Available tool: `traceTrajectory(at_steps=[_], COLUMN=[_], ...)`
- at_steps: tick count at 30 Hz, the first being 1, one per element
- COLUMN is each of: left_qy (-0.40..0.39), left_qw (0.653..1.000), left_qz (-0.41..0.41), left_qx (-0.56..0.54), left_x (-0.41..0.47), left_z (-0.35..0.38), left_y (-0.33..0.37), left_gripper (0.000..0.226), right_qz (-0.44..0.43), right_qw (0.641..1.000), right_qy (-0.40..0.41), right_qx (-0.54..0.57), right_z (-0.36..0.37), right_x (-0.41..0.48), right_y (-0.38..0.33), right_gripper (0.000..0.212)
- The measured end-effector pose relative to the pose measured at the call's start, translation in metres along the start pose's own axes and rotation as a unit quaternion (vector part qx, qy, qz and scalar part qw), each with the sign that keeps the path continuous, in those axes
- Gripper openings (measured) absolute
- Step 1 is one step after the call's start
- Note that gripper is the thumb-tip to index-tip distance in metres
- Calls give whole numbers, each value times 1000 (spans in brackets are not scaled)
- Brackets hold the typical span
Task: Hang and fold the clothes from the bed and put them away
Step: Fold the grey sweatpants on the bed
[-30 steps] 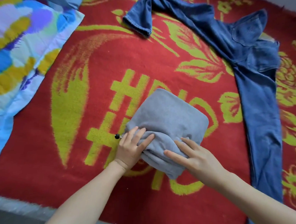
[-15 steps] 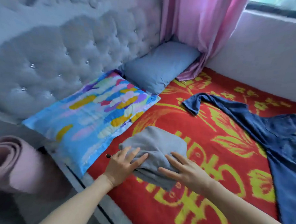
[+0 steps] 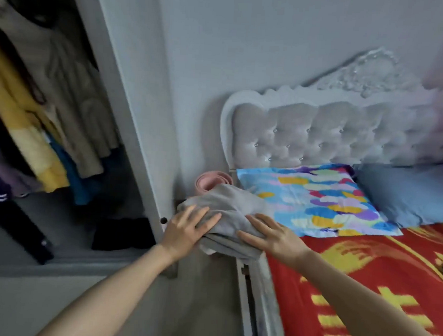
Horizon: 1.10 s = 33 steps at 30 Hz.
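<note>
The folded grey garment (image 3: 228, 206), a soft, rumpled bundle with layered edges sagging in front, hangs over the floor between the bed (image 3: 363, 278) and the open wardrobe (image 3: 51, 107). The left hand (image 3: 186, 230) and right hand (image 3: 273, 237) carry it between them, their straight, spread fingers on top.

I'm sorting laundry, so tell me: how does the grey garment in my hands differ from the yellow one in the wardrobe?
The grey garment is folded into a bundle; the yellow garment hangs down. The grey one is held between the left hand and right hand; the yellow one sits among other clothes in the open wardrobe. Both are clothing, and both look blurred here.
</note>
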State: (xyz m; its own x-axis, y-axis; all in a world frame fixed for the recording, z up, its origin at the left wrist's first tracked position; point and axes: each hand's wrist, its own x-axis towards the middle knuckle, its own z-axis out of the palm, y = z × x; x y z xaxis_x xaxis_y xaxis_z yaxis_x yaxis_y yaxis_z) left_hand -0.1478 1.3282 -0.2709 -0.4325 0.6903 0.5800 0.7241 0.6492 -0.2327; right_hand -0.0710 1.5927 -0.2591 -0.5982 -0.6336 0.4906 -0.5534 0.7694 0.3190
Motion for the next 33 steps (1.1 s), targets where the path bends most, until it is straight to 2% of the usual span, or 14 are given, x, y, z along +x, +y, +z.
traceTrajectory(at_steps=[5,7,10,13,15,18,21,23,27,30,33], left_qy=[-35,-65,-77,-102,-105,-138,-173,-183,-229,-295,-320], left_qw=[997,993,987,977,972,962,954,952,936,912,905], left_qz=[-61,-89,-122,-168,-194,-222,-240,-245,-268,-283,-275], left_qx=[44,46,64,83,87,74,55,30,-11,-38,-53], left_x=[-102,-142,-198,-256,-293,-338,-368,-381,-390,-392,-386], left_z=[-45,-65,-88,-106,-110,-109,-105,-94,-63,-30,18], left_y=[-49,-72,-110,-152,-178,-219,-252,-269,-297,-319,-347], left_gripper=[41,51,54,55,53,61,64,58,59,63,63], right_qz=[-74,-97,-118,-146,-164,-164,-144,-121,-86,-78,-72], right_qw=[995,989,979,971,966,961,952,943,924,919,916], right_qy=[11,-8,-34,-36,-56,-66,-121,-164,-235,-263,-288], right_qx=[72,112,161,185,192,213,242,263,289,283,270], right_z=[33,51,79,99,110,132,160,181,220,254,309], right_x=[73,108,156,209,243,285,309,320,341,355,364], right_y=[-74,-109,-161,-216,-249,-288,-320,-333,-335,-328,-312], right_gripper=[44,57,76,70,84,83,122,131,130,92,91])
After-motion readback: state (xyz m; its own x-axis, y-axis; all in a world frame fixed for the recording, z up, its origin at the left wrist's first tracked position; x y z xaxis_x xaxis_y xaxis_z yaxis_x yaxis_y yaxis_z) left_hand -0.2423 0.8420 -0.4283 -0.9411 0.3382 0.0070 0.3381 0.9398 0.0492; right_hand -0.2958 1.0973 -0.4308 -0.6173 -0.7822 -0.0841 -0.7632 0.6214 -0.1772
